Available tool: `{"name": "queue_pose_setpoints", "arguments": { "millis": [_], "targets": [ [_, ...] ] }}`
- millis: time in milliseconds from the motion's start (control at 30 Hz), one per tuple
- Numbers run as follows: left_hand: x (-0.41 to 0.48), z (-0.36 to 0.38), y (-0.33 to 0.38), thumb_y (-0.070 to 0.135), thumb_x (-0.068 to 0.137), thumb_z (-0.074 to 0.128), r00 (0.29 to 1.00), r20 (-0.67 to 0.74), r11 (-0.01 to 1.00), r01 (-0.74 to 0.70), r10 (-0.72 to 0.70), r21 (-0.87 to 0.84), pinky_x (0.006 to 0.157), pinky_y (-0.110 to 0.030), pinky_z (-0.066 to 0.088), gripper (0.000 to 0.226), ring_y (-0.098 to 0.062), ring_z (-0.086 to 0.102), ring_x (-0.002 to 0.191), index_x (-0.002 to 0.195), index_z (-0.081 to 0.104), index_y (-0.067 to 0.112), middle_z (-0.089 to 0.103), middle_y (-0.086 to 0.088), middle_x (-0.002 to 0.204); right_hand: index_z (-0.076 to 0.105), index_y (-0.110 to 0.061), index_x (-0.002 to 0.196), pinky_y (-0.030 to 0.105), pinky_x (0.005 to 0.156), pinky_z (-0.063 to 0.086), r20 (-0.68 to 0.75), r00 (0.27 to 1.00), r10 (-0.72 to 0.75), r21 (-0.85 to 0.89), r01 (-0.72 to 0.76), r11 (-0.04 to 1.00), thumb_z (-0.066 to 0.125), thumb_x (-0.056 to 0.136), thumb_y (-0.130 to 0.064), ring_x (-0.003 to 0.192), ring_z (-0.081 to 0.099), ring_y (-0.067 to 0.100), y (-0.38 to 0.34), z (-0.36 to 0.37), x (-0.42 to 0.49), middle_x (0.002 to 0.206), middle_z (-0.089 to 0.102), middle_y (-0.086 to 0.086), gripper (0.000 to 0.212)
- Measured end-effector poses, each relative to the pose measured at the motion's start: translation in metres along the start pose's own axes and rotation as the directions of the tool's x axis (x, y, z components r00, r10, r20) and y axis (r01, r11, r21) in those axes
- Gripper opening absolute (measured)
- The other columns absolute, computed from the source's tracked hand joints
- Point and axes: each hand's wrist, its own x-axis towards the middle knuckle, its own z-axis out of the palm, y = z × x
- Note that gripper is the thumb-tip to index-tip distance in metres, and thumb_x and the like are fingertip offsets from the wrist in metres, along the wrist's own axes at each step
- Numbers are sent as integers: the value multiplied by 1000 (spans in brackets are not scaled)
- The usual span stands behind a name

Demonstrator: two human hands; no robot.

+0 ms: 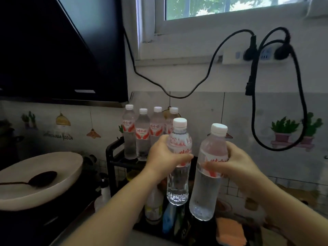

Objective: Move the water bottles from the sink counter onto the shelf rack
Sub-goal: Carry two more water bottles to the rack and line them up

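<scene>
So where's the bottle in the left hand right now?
In the head view the left hand holds that water bottle upright, centre frame, before the black shelf rack, left of the right hand's bottle.

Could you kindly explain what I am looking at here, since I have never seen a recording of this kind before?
There is no machine here: this is a person's view from a camera worn on the head, looking forward and down at their own two bare hands in a kitchen. It is the only picture.

The left hand has its grip around one water bottle, and the right hand holds a second water bottle. Both bottles are upright, white-capped and lifted in the air.

Behind them stands a black shelf rack, and four similar bottles already stand on its top level. Lower down are other containers, too dark to identify.

To the left is a pale wok with a dark ladle resting in it. Black cables hang from wall sockets under the window.
</scene>
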Motion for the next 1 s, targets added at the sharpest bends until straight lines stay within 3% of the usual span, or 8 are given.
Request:
{"name": "queue_pose_setpoints", "arguments": {
  "millis": [100, 267, 467, 567, 733, 900, 1000],
  "targets": [
    [31, 3, 11, 18, 65, 84, 998, -20, 998, -57, 58, 13, 67, -14, 47, 55, -10, 62, 94, 110, 52, 23, 63, 8, 100, 57, -33, 91, 25, 67, 50, -19, 1000, -16, 15, 16, 1000, 77, 67, 0, 87, 65, 14, -6, -6, 17, 97, 67, -1, 46],
    [84, 17, 21, 17, 64, 85, 994, -41, 995, -100, 101, 31, 85, -32, 52, 56, -18, 62, 100, 110, 53, 17, 64, -2, 108, 57, -31, 99, 31, 75, 53, -57, 998, -5, -11, 4, 1000, 80, 64, -4, 92, 65, 17, -14, -14, 33, 100, 67, -1, 50],
    [127, 43, 8, 15, 65, 84, 996, -4, 996, -91, 91, 26, 83, -31, 51, 55, -21, 62, 99, 108, 51, 11, 61, -3, 103, 57, -22, 113, 28, 73, 54, -172, 985, 22, -66, -33, 997, 81, 62, -7, 90, 67, 16, -16, -14, 38, 100, 69, 0, 58],
    [138, 55, 0, 15, 67, 82, 996, 44, 996, -77, 75, 44, 83, -30, 49, 52, -23, 60, 104, 103, 44, 14, 58, -5, 107, 59, -23, 113, 26, 71, 53, -201, 979, 26, -93, -46, 995, 86, 59, -10, 88, 69, 14, -16, -10, 39, 100, 70, -1, 62],
    [149, 65, -9, 23, 68, 82, 995, 71, 986, -77, 67, 147, 91, -36, 52, 62, -28, 58, 111, 114, 44, 7, 58, -13, 120, 59, -24, 112, 27, 73, 53, -232, 972, 36, -114, -64, 991, 85, 57, -13, 91, 69, 14, -17, -2, 43, 101, 70, 0, 62],
    [153, 65, -11, 23, 72, 80, 994, 86, 977, -85, 69, 198, 77, -26, 45, 60, -27, 59, 109, 116, 42, 6, 59, -13, 119, 61, -26, 108, 19, 66, 53, -247, 968, 35, -139, -71, 988, 83, 62, -5, 83, 70, 8, -16, 5, 51, 95, 72, -3, 55],
    [152, 65, -12, 19, 74, 78, 993, 105, 975, -70, 49, 212, 77, -29, 49, 62, -25, 59, 104, 121, 39, 5, 58, -14, 118, 60, -24, 110, 27, 73, 54, -264, 964, 33, -139, -72, 988, 82, 62, -5, 88, 69, 12, -16, 10, 58, 97, 71, -2, 57]
  ]
}}
